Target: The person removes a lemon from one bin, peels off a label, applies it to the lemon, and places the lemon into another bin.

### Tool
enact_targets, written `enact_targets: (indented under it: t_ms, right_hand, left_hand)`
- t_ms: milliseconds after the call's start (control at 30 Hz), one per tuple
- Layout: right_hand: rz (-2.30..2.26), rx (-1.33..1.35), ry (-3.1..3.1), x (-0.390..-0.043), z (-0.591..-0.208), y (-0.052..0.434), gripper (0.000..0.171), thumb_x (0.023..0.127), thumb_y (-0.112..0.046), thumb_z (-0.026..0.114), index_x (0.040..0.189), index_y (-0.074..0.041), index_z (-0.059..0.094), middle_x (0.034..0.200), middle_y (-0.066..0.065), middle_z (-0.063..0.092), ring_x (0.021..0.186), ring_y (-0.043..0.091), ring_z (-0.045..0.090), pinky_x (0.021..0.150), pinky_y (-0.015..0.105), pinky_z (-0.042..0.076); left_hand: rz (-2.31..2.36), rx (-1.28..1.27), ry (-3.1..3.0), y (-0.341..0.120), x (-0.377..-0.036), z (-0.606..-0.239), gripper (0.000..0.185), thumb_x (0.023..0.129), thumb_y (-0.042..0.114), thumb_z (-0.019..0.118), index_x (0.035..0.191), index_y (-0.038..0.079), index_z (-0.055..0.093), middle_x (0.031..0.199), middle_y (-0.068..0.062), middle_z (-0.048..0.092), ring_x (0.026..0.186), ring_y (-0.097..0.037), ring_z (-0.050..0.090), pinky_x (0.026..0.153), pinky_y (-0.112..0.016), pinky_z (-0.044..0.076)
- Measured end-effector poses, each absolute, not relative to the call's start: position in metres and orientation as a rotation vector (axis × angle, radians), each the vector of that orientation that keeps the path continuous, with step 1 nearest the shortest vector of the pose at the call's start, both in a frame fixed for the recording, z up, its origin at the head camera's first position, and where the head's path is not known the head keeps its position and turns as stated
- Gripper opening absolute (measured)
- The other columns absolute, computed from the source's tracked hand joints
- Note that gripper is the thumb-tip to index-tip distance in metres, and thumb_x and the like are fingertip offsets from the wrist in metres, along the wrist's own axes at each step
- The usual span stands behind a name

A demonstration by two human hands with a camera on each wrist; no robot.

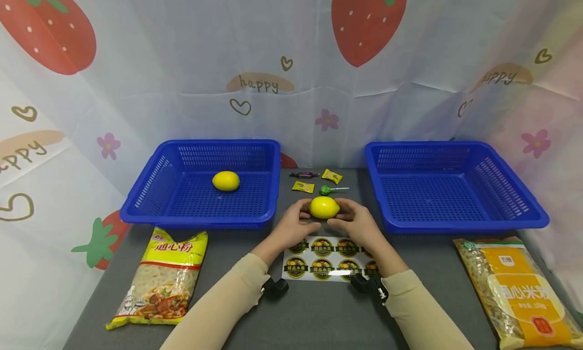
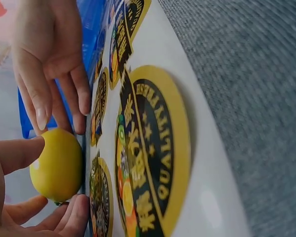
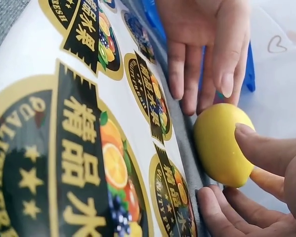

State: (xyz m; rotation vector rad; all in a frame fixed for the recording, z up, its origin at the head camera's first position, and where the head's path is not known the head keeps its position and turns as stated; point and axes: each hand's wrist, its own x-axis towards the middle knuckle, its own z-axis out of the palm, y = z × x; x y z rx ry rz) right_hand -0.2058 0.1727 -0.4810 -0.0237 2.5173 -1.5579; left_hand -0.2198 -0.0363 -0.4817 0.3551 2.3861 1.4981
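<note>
A yellow lemon [image 1: 324,207] sits low over the grey table between two blue baskets, held from both sides. My left hand [image 1: 302,219] grips its left end and my right hand [image 1: 347,217] its right end. In the left wrist view my left hand [image 2: 54,185] has its thumb on top of the lemon [image 2: 56,158] and its fingers beneath. The right wrist view shows my right hand [image 3: 222,163] with its thumb and fingers around the lemon [image 3: 219,138] in the same way. A sticker sheet [image 1: 323,261] of round fruit labels lies just below the hands.
The left blue basket [image 1: 200,218] holds a second lemon [image 1: 225,180]; the right blue basket [image 1: 464,223] has nothing in it. Several wrapped candies [image 1: 302,186] and a green lollipop [image 1: 326,189] lie behind the hands. Noodle bags lie at the front left [image 1: 164,279] and front right [image 1: 519,289].
</note>
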Motion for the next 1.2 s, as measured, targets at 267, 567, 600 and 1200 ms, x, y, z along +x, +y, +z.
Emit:
enact_targets:
  t_ms: [267, 567, 600, 1200]
  right_hand:
    - [-1.525, -0.018, 2.507, -0.201, -0.476, 0.171, 0.068, 0.092, -0.025, 0.076, 0.152, -0.014, 0.045, 0.152, 0.016, 0.049, 0.124, 0.032, 0.061, 0.094, 0.043, 0.056]
    - [-1.522, -0.054, 2.509, -0.202, -0.48, 0.174, 0.073, 0.092, -0.023, 0.076, 0.155, -0.014, 0.041, 0.152, 0.017, 0.048, 0.124, 0.034, 0.061, 0.095, 0.043, 0.056]
    - [-1.515, -0.059, 2.515, -0.203, -0.481, 0.174, 0.074, 0.092, -0.023, 0.076, 0.155, -0.014, 0.04, 0.152, 0.018, 0.048, 0.124, 0.034, 0.061, 0.095, 0.044, 0.056]
    - [-1.264, -0.012, 2.693, -0.184, -0.476, 0.181, 0.065, 0.089, -0.032, 0.079, 0.143, -0.005, 0.052, 0.126, 0.015, 0.065, 0.106, 0.028, 0.062, 0.09, 0.046, 0.053]
  left_hand:
    - [1.471, 0.304, 2.42, -0.034, -0.214, -0.478, 0.07, 0.094, 0.023, 0.073, 0.153, 0.008, 0.04, 0.142, -0.016, 0.049, 0.122, -0.027, 0.059, 0.095, -0.04, 0.055]
    - [1.505, 0.317, 2.397, -0.038, -0.213, -0.478, 0.071, 0.093, 0.022, 0.073, 0.154, 0.009, 0.038, 0.147, -0.018, 0.045, 0.12, -0.03, 0.061, 0.09, -0.04, 0.057]
    - [1.506, 0.313, 2.397, -0.038, -0.213, -0.479, 0.071, 0.093, 0.023, 0.073, 0.154, 0.009, 0.038, 0.148, -0.018, 0.045, 0.12, -0.03, 0.061, 0.089, -0.04, 0.057]
    - [1.304, 0.589, 2.751, -0.058, -0.178, -0.477, 0.059, 0.091, 0.018, 0.074, 0.144, 0.005, 0.051, 0.132, -0.017, 0.059, 0.119, -0.031, 0.059, 0.101, -0.048, 0.05]
